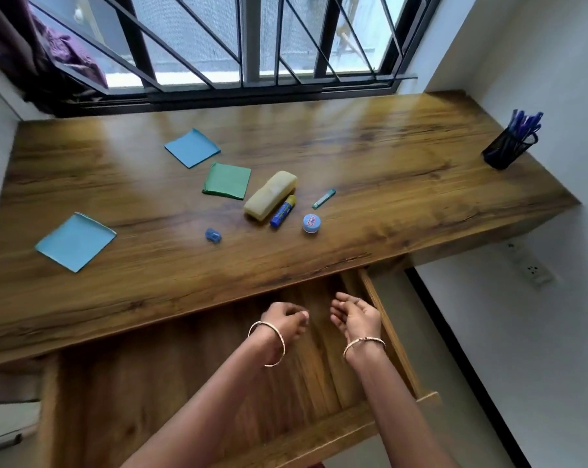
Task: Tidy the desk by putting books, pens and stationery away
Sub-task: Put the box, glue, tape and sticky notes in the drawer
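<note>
Far to the left of the left fingers and beyond them, a blue note pad [75,242] lies flat on the wooden counter [353,146]. A second blue pad [192,147] lies farther back. A green pad [227,181] sits nearer, just beside the second blue pad's corner but not touching it. A small blue sharpener [213,235] lies alone, ahead of the left fingers and a little to their left.

The left fingers [296,315] hang loosely curled over the open drawer [375,295] below the counter's front edge, with nothing visible in them. A bangle [268,344] circles that wrist. Straight ahead of them on the counter lies a pale yellow case [271,194], with a blue glue stick [283,211] touching its right side.

The right fingers [340,304] are close beside the left ones without touching, palm turned inward, relaxed and slightly bent, holding nothing, near the drawer's right wall. Ahead of them stands a small round blue tub [311,223], and beyond it lies a slim teal box [324,198].

Far to the right of the right fingers, at the counter's back corner against the wall, a black mesh holder [503,153] contains blue pens [525,125].
</note>
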A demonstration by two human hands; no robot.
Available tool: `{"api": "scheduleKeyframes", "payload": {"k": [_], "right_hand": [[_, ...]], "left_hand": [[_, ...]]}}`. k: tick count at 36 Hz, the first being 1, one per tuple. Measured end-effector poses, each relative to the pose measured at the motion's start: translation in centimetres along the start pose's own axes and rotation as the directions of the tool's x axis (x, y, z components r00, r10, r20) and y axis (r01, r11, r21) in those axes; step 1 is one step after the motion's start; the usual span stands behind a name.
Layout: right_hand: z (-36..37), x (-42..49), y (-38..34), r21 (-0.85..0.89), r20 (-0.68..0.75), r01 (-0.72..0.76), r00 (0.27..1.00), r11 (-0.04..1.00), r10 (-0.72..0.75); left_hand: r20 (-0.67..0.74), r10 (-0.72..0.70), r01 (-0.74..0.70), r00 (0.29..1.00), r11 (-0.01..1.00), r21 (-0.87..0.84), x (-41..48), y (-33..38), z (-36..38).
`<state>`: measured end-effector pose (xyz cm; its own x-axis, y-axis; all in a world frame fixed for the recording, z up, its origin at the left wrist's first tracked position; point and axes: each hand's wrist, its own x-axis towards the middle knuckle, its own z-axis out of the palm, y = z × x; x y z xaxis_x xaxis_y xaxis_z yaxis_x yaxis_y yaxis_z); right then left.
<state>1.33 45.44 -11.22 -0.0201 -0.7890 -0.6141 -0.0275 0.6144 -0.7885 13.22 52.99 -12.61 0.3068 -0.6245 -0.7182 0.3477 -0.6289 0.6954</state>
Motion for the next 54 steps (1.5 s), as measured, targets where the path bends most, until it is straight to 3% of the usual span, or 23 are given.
{"api": "scheduleKeyframes", "payload": {"k": [4, 9, 14, 19, 24, 27, 31, 35, 40, 47, 51, 54], "right_hand": [[1.3, -1.4, -1.3, -0.102, 0.004, 0.174, 0.985, 0.979, -0.174], [4.4, -1.4, -3.9, -0.252, 0.074, 0.384, 0.923, 0.888, -0.378], [7.7, 0.2, -7.6, -0.498, 0.194, 0.579, 0.8, 0.646, -0.568], [10.6, 3.5, -9.3, -0.679, 0.337, 0.596, 0.772, 0.428, -0.539], [12.5, 6.1, -9.7, -0.747, 0.435, 0.596, 0.774, 0.296, -0.459], [12.9, 7.0, -9.6, -0.754, 0.454, 0.608, 0.756, 0.249, -0.472], [12.5, 7.8, -9.6, -0.742, 0.476, 0.635, 0.725, 0.215, -0.499], [11.0, 7.1, -9.4, -0.724, 0.452, 0.637, 0.727, 0.264, -0.516], [6.9, 4.4, -8.3, -0.649, 0.354, 0.651, 0.716, 0.393, -0.602], [-0.2, 0.4, -3.3, -0.649, 0.251, 0.603, 0.746, 0.464, -0.617], [-2.4, -1.3, -0.3, -0.716, 0.235, 0.518, 0.81, 0.468, -0.538], [-2.8, -1.6, 0.7, -0.787, 0.23, 0.441, 0.858, 0.432, -0.459]], "left_hand": [[-0.097, 0.182, -0.177, 0.978, 0.982, 0.06, -2.1, 1.9, -1.5], [-0.297, 0.382, -0.329, 0.875, 0.92, 0.215, -1.5, 5.9, -4.7], [-0.444, 0.532, -0.281, 0.721, 0.81, 0.514, -0.4, 10.2, -7.3], [-0.478, 0.631, -0.265, 0.611, 0.732, 0.628, 1.6, 13.5, -8.0], [-0.355, 0.608, -0.198, 0.711, 0.656, 0.728, 3.6, 14.7, -7.2], [-0.314, 0.607, -0.11, 0.73, 0.558, 0.823, 4.6, 14.6, -6.1], [-0.284, 0.645, -0.012, 0.709, 0.413, 0.911, 5.2, 14.5, -4.5], [-0.282, 0.682, 0.018, 0.675, 0.367, 0.93, 5.2, 13.8, -3.9], [-0.287, 0.743, -0.052, 0.605, 0.397, 0.916, 3.5, 12.1, -4.0], [-0.292, 0.833, -0.328, 0.47, 0.472, 0.818, -2.1, 5.9, -4.4], [-0.286, 0.829, -0.427, 0.481, 0.506, 0.75, -4.6, 1.8, -4.2], [-0.286, 0.773, -0.417, 0.567, 0.569, 0.709, -5.5, -0.1, -3.6]]}}
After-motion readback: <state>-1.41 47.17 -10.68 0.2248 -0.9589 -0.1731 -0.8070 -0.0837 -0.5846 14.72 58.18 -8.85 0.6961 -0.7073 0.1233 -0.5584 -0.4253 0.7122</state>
